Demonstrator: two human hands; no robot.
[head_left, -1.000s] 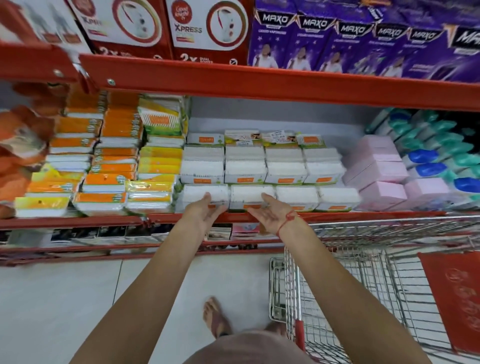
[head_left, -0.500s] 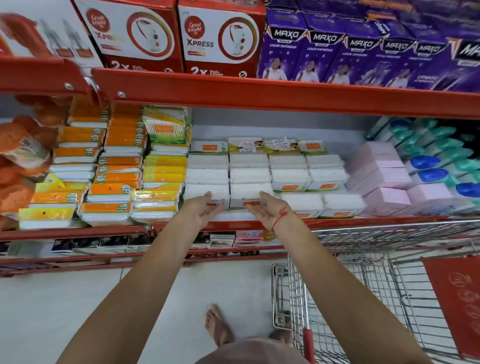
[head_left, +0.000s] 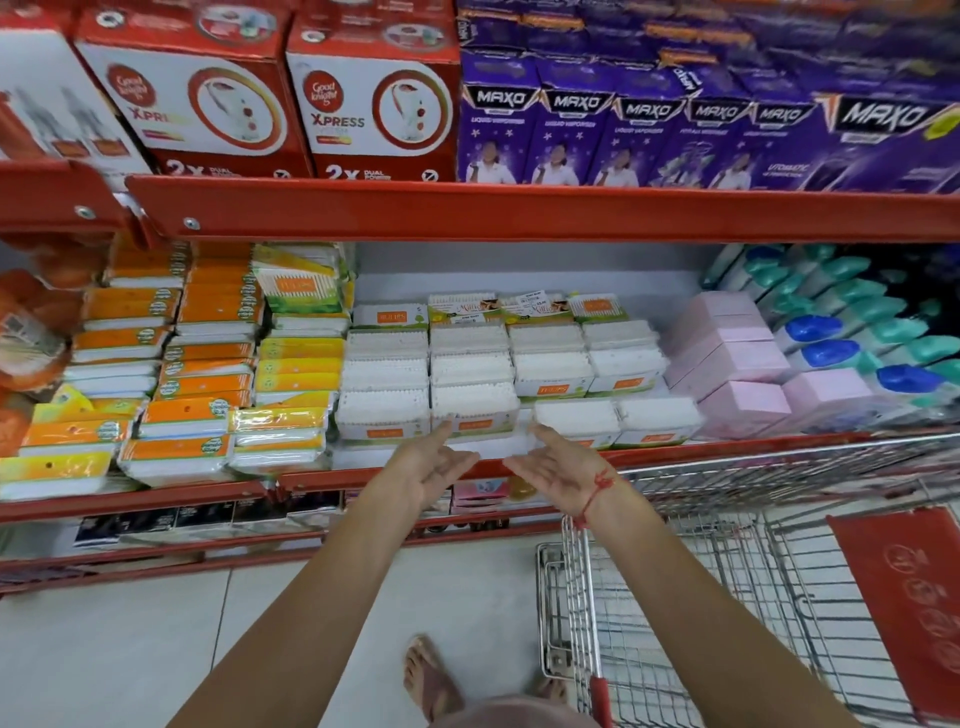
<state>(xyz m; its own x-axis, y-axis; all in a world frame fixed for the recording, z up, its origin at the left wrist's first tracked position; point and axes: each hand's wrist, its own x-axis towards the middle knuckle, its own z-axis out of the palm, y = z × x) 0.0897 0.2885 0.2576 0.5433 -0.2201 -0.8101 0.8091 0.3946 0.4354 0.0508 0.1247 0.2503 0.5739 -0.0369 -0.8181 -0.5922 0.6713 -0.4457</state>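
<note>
Both arms reach toward the middle shelf (head_left: 727, 448), the hands side by side just in front of its red lip. The left hand (head_left: 431, 465) has its fingers straight and loosely spread, holding nothing; its index fingertip reaches the lower front edge of a white cotton-bud pack (head_left: 474, 408), though I cannot tell whether it actually touches. The right hand (head_left: 558, 467), with a red thread (head_left: 597, 486) at the wrist, lies palm-up with fingers straight and slightly apart, also holding nothing, its tips just short of the neighbouring pack (head_left: 576, 418). The white cotton-bud pack sits at twelve o'clock from the left hand, in the front row of the shelf, with more white packs stacked behind and above it. At nine o'clock from it stand piles of orange and yellow packs (head_left: 182, 415); at three o'clock, pink boxes (head_left: 743, 405), and beyond them blue- and teal-capped bottles (head_left: 831, 353). On the shelf above, at twelve o'clock, stand red-and-white cartons (head_left: 374, 104) and purple Maxo boxes (head_left: 649, 130). A wire shopping cart (head_left: 675, 571) stands at four o'clock from the hands, under the right forearm, and a sandalled foot (head_left: 426, 675) shows on the tiled floor at six o'clock.
</note>
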